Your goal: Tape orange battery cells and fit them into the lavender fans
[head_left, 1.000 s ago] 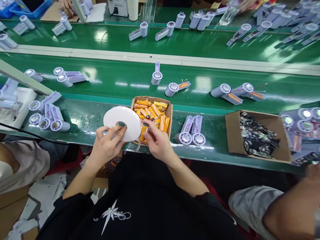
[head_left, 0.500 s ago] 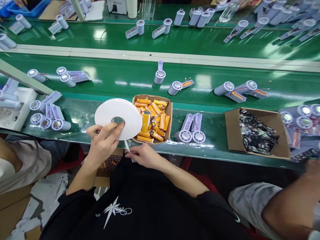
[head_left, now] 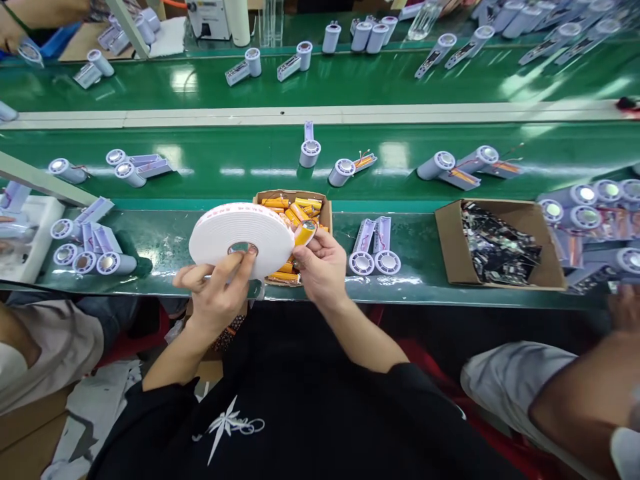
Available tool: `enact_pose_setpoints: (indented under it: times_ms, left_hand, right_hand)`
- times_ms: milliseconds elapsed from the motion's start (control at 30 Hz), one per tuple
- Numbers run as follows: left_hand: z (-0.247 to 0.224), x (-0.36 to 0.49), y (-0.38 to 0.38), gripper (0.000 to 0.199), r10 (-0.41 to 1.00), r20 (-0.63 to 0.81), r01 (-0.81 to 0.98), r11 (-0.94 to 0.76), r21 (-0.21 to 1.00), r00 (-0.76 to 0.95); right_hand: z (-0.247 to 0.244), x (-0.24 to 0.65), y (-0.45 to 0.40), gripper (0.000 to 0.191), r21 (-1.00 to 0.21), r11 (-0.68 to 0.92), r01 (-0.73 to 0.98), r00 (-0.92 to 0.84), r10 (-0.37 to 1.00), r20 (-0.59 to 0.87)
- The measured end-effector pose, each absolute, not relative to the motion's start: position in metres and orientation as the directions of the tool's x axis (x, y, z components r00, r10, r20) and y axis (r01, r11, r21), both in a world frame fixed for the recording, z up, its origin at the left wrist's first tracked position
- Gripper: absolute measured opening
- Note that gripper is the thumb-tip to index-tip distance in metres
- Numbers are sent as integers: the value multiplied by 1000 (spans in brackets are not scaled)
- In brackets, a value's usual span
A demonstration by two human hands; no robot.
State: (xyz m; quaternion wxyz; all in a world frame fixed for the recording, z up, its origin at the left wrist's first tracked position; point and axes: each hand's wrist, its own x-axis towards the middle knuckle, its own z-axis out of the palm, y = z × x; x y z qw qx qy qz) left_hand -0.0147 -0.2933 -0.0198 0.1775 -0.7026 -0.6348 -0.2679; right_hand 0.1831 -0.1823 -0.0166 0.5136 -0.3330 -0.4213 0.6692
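the left hand [head_left: 216, 293] holds a large white tape roll [head_left: 240, 235] up above the near edge of the green bench [head_left: 165, 233]; the thumb reaches to the roll's centre hole and the fingers curl behind the disc, so the hand is closed on it. the roll is tilted, its flat face turned toward the person, with faint red print along its upper rim.

the right hand [head_left: 323, 267] is just beside the roll's right edge. its thumb and fingertips are pinched on an orange battery cell [head_left: 305, 233], which sits touching or almost touching the roll's rim; whether tape is already on the cell cannot be told.

directly behind both hands stands a small open cardboard box [head_left: 327, 212] filled with more orange cells, partly hidden by the roll. to its right on the bench lie two lavender fan housings [head_left: 373, 250] side by side, round ends toward the person. further right is a larger cardboard box [head_left: 547, 267] holding dark, shiny small parts. at the left of the bench is a cluster of lavender housings [head_left: 85, 243].

on the conveyor belt [head_left: 240, 160] beyond, more housings lie singly and in pairs, some with orange cells and wires showing. a pale divider strip [head_left: 320, 115] separates this belt from a second green belt further off, also carrying housings.

another person's arm [head_left: 580, 400] shows at lower right, and another person's sleeve [head_left: 45, 347] at lower left.
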Motion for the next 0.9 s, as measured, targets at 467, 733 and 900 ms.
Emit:
enact_pose_setpoints:
  times_ms: [467,733,900]
  left_hand:
    - [-19,15,-269,60,788,608,995,-94,-27,91]
    - [-31,20,-304,61,861,509,993,-67,93,11]
    - [-42,-85,-326,67,973,54,955,209,209,-224]
  right_hand:
    - [-17,198,-158,69,-920,-107,-378,-221,975,-22]
    - [-35,211,-153,53,-853,-42,-521,-74,997,-4]
    - [-32,275,-133,53,-891,77,-448,-52,992,111]
